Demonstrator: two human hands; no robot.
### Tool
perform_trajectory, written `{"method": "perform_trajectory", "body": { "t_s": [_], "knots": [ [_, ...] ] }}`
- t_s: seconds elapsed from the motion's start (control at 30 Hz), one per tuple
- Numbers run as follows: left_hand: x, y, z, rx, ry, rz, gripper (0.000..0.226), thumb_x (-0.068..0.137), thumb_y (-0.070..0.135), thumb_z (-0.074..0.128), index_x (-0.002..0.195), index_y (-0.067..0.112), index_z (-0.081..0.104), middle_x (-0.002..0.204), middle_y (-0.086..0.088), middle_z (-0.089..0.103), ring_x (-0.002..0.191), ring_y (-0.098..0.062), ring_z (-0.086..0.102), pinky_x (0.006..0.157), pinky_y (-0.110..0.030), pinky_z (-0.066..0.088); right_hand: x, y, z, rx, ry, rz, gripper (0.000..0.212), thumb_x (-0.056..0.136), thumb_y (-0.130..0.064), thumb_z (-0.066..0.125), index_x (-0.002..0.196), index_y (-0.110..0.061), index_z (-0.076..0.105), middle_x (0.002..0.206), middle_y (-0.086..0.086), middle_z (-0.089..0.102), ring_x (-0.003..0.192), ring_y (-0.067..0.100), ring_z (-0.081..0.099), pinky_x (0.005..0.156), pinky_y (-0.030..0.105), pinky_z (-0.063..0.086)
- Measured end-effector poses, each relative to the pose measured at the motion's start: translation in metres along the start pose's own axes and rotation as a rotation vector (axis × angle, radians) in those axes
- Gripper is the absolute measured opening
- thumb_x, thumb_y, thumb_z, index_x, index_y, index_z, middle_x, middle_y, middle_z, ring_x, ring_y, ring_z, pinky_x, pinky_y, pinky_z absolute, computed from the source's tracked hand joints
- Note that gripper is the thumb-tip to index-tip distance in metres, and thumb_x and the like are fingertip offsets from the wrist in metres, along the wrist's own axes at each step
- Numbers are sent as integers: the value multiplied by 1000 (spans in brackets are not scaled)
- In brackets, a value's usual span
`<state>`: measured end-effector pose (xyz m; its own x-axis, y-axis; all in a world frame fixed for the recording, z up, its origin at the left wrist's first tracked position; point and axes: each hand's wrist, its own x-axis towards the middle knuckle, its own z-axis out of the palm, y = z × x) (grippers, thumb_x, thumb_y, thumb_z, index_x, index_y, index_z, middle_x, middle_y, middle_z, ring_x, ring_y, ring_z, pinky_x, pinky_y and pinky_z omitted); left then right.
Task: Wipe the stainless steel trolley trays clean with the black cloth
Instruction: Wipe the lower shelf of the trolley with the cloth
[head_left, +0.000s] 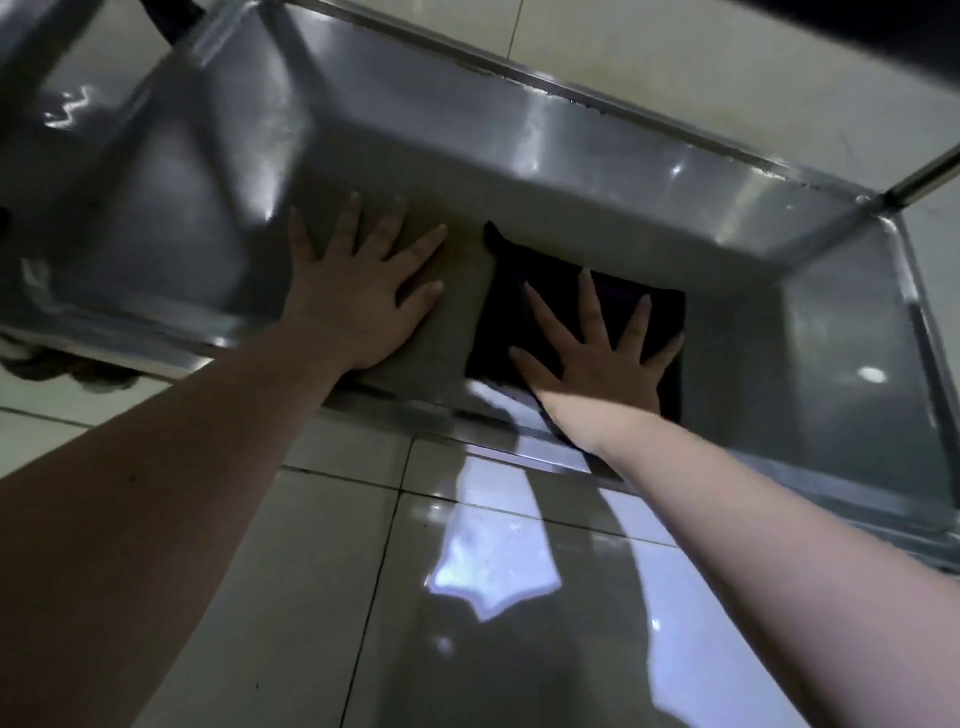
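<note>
Mid-wipe: right hand (597, 364) spread flat on the cloth (566, 291), centre-right of the tray (701, 223) floor. Left hand (358, 296) splayed bare on steel, bracing. Right end, walls and other trays likely remain.

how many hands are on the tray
2: the left hand lies flat on the bare tray floor; the right hand presses flat on the black cloth beside it. None appears hidden.
</note>
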<state>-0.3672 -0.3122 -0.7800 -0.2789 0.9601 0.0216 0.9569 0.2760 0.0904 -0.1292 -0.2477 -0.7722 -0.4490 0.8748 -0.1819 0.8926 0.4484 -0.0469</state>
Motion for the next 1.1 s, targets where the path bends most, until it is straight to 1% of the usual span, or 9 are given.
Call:
{"method": "perform_trajectory", "body": {
  "t_s": [0.13,0.33,0.47,0.57,0.67,0.77,0.87,0.97,1.1],
  "knots": [
    [-1,-1,-1,-11,6,1,59,93,67,12,150,53,7,165,8,3,150,-31,0,112,-70,1,88,-2,-17,29,-10,90,64,81,-85,13,140,-67,-7,163,-14,-14,144,49,-16,103,76,-11],
    [1,-1,-1,-16,-14,2,60,91,70,6,149,56,1,165,9,1,151,-29,-4,112,-69,-2,154,7,-41,111,-97,167,70,78,-89,15,142,-66,-2,163,-16,-11,144,48,-16,103,75,-12],
    [2,-1,-2,-23,-31,-12,61,90,70,7,149,56,0,165,9,0,151,-28,-4,111,-70,-3,119,9,-37,72,-95,94,70,81,-86,20,145,-62,3,163,-16,-6,146,44,-12,108,72,-9],
    [2,1,0,-17,-15,-11,61,90,70,7,149,55,2,165,10,0,151,-29,-2,111,-71,-2,57,13,-24,42,-88,-18,65,82,-85,18,141,-67,-4,162,-18,-9,146,45,-12,110,70,-9],
    [1,1,2,-16,5,-8,62,89,71,5,149,54,3,165,9,1,151,-30,-1,111,-71,-1,-18,10,-8,-8,-77,-144,66,75,-87,8,136,-71,-13,161,-21,-13,145,44,-15,109,67,-12],
    [-4,1,2,-18,21,-11,63,89,70,5,150,53,4,165,8,3,151,-31,0,111,-71,-2,-38,13,-5,4,-89,-164,63,75,-86,5,132,-74,-17,159,-23,-17,144,43,-20,107,66,-17],
    [-9,3,1,-6,19,-11,63,90,69,6,150,52,5,165,8,3,150,-31,1,111,-71,0,2,8,-7,19,-47,-101,64,71,-88,5,129,-76,-18,160,-23,-16,145,45,-18,105,68,-19],
    [-9,3,-1,-24,9,-16,61,91,69,7,150,54,5,165,9,2,151,-29,0,112,-70,0,88,4,-17,31,-17,19,62,79,-85,12,136,-71,-11,162,-19,-11,145,47,-14,105,72,-13],
    [-7,0,0,-35,3,-11,62,90,71,6,150,55,2,165,10,0,151,-28,-2,112,-69,-2,174,6,-48,121,-168,107,72,76,-89,13,142,-66,-5,162,-15,-17,143,47,-22,104,76,-10]
  ]
}}
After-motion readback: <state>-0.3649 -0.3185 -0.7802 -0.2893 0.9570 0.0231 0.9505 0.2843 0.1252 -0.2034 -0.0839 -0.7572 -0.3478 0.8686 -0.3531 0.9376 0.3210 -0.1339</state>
